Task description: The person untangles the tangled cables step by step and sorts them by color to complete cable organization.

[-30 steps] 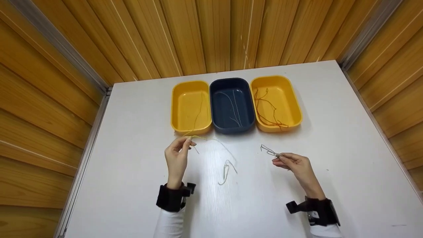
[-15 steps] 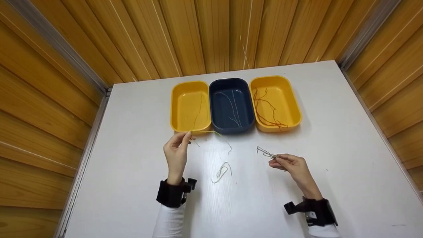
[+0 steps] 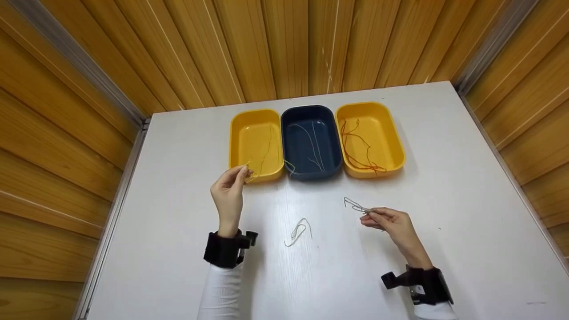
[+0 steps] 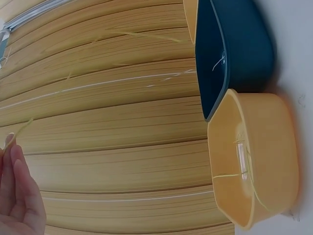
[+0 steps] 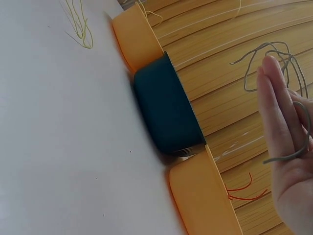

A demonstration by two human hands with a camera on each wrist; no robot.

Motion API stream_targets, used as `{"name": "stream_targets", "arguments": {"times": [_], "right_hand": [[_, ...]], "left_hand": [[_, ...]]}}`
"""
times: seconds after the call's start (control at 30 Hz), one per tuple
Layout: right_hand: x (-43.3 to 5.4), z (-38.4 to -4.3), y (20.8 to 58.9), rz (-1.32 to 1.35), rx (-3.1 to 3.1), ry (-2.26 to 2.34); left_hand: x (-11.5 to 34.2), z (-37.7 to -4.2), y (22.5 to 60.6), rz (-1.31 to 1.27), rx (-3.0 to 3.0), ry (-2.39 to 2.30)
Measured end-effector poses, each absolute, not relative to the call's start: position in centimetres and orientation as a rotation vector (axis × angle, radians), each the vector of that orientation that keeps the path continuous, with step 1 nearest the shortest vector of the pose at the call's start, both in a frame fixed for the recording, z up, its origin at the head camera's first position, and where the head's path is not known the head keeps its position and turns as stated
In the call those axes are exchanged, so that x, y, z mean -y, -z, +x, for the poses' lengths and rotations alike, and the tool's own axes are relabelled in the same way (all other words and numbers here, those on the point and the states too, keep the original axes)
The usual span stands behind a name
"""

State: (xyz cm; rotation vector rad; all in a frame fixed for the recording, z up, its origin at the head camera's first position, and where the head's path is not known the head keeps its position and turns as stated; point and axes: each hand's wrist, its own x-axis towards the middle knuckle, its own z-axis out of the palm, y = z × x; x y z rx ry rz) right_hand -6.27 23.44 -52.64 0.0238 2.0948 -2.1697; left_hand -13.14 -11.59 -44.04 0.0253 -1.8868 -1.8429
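Observation:
In the head view my left hand [image 3: 228, 193] pinches a thin yellow string [image 4: 23, 128] at the front edge of the left yellow bin [image 3: 234, 142]. Part of that string trails right, to the near left corner of the dark blue bin [image 3: 313, 176]. My right hand [image 3: 393, 222] holds a loosely looped grey-green string [image 5: 285, 54] between thumb and fingers, above the table in front of the right yellow bin [image 3: 397, 144]. On the table between the hands lies a pale yellowish string [image 3: 304, 226], loosely folded.
The three bins stand side by side toward the back of the white table [image 3: 178, 178]. Orange-red strings [image 3: 368, 167] lie in the right bin, pale strings [image 3: 316, 146] in the blue one, and a thin yellow string [image 3: 268, 149] in the left. Wood-look panels [image 3: 289, 49] surround the table.
My left hand has lifted the yellow string away from the pale one and moved back to the left bin's edge. My right hand has shifted slightly left, holding the grey-green string.

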Motion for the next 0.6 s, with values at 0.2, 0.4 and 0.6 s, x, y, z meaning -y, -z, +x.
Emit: {"name": "stream_targets", "arguments": {"times": [0.2,0.4,0.6], "right_hand": [[-23.3,-6.2,52.6,0.055,-2.118,2.140],[-23.3,-6.3,52.6,0.080,-2.116,2.149],[-23.4,-6.2,52.8,0.053,-2.120,2.153]], "left_hand": [[12.1,-14.3,43.9,0.012,1.939,1.711],[12.5,-15.3,44.5,-0.027,2.011,1.600],[12.9,-16.5,46.1,-0.084,2.091,1.432]]}}
